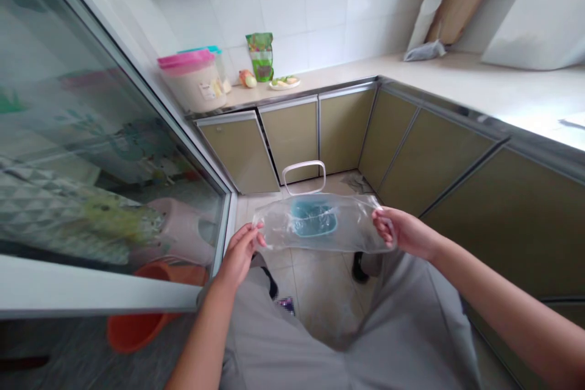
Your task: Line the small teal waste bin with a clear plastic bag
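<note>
A clear plastic bag (354,225) is stretched sideways between my two hands, above the floor and in front of my knees. My left hand (238,251) pinches its left end between thumb and fingers. At the other end, my right hand (398,230) has its fingers closed on the plastic edge. Behind the bag, a blue container shows through the film, its lower outline blurred by the plastic. A white loop-shaped rim or handle (302,164) rises just beyond the bag; I cannot tell whether it joins the blue container.
Cabinets (292,134) line the back and right under a pale countertop (461,73). On it stand a pink-lidded tub (194,82), an onion (247,78), a green packet (261,58) and a small plate (276,86). A glass door (114,134) borders the left; an orange basin (132,332) is beyond.
</note>
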